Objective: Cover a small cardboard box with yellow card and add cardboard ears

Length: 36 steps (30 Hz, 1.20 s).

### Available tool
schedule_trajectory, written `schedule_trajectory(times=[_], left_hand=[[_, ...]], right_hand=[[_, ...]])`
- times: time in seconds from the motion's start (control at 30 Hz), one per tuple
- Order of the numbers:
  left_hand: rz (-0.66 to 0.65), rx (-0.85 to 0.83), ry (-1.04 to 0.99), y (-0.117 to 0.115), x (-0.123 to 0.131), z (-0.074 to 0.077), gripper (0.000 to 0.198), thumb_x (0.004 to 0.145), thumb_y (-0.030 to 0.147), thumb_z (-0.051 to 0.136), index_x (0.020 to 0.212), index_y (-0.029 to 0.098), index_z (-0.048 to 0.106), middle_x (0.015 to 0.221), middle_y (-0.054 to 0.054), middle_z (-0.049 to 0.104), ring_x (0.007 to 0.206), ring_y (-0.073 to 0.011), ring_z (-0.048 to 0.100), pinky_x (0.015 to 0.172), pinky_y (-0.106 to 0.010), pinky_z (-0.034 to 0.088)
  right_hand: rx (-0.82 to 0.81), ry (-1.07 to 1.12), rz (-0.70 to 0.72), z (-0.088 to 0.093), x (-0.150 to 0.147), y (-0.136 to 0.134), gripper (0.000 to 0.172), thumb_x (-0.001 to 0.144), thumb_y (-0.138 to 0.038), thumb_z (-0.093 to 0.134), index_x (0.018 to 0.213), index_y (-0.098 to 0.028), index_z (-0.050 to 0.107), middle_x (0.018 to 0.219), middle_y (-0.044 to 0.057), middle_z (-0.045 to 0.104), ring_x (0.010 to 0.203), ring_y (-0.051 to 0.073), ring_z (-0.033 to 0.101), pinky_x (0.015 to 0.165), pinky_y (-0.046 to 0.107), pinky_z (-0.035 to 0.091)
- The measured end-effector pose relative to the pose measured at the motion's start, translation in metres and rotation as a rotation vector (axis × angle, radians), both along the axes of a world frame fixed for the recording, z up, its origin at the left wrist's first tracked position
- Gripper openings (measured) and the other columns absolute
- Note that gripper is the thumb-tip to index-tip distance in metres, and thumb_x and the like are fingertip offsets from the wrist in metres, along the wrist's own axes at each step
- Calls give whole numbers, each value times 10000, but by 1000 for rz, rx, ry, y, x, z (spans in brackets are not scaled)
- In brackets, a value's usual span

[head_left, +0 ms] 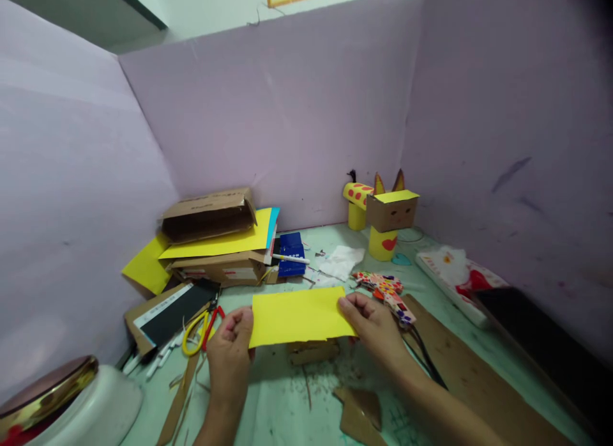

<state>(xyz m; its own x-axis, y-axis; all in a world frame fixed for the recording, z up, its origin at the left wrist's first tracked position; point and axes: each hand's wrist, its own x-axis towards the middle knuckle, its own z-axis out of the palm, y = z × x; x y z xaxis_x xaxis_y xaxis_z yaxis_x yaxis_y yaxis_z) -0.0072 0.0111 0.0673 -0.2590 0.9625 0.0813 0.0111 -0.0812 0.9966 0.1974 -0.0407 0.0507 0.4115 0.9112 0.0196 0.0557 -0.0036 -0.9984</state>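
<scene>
A rectangular piece of yellow paper [299, 315] is stretched out flat above the table. My left hand [231, 344] pinches its left end between thumb and fingers. On the opposite end, my right hand [371, 321] grips the paper the same way. Just under the paper's lower edge, part of a small cardboard piece [313, 353] shows; the paper hides the rest. Scissors with yellow handles [194, 336] and a tool with red handles [212, 326] lie beside my left hand. Right of centre stands a cardboard animal figure [391, 217] with pointed ears and a yellow body.
Cardboard boxes [211, 216] and coloured sheets are stacked at the back left. A white tray [433, 273] and a dark slab [536, 350] lie on the right, near a long cardboard strip [460, 363]. Cardboard scraps [360, 415] lie in front. A white rounded container [115, 395] stands front left.
</scene>
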Motion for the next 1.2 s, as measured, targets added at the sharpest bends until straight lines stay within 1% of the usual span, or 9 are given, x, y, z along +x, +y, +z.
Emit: schedule_trajectory(times=[0.13,0.27,0.4,0.53,0.63,0.8,0.93,1.07,1.2], left_hand=[[57,103,-262,-1,-10,9,294,494,289,737,720,144,619,514,46,574,362,-51,419,369,-170,277],[61,74,-272,-1,-23,19,206,474,270,702,570,139,576,437,47,497,338,-49,383,344,-172,248],[186,133,-194,2,-51,37,215,554,311,564,486,194,398,429,85,326,328,-37,264,326,-185,187],[451,226,-3,2,-87,53,319,655,340,386,506,217,132,460,85,139,362,-62,146,340,-201,154],[526,186,251,5,-100,51,347,728,379,354,525,228,116,460,78,133,386,-82,185,378,-214,204],[349,-52,800,26,-89,25,152,657,315,589,604,216,485,583,-19,561,639,-210,563,605,-294,380],[172,-248,1097,47,-75,11,133,570,185,630,686,181,565,793,-170,682,860,-343,626,718,-369,411],[60,-314,1268,55,-68,20,165,572,179,619,727,182,563,846,-194,686,893,-391,620,702,-396,413],[11,-336,1310,58,-76,35,148,579,295,636,649,214,534,674,-124,655,805,-388,618,600,-357,387]], right_hand=[[16,120,-150,8,5,-4,299,680,-467,598,700,-171,563,620,-17,490,548,123,449,389,204,402],[144,398,-316,21,12,-7,305,623,-439,682,753,-184,579,739,-21,520,557,85,460,384,154,434],[147,617,-361,31,17,-8,285,537,-291,753,718,-194,555,685,-68,467,410,12,357,342,104,412],[130,699,-353,36,18,-8,134,628,-172,680,675,-209,559,646,-55,453,388,23,388,334,112,419],[126,726,-372,38,17,-9,104,681,-128,633,660,-210,571,649,-31,489,392,32,397,337,116,420],[103,756,-390,40,16,-8,123,678,-118,628,632,-204,554,593,-49,493,362,27,386,322,115,406],[85,741,-392,39,15,-8,169,599,-148,682,651,-206,531,531,-87,488,346,29,409,311,116,407],[76,701,-314,38,13,-11,282,518,-175,745,663,-197,504,512,-95,509,353,47,471,309,132,421],[109,688,-283,38,13,-12,291,519,-211,751,707,-180,532,529,-82,537,376,53,493,326,138,436]])
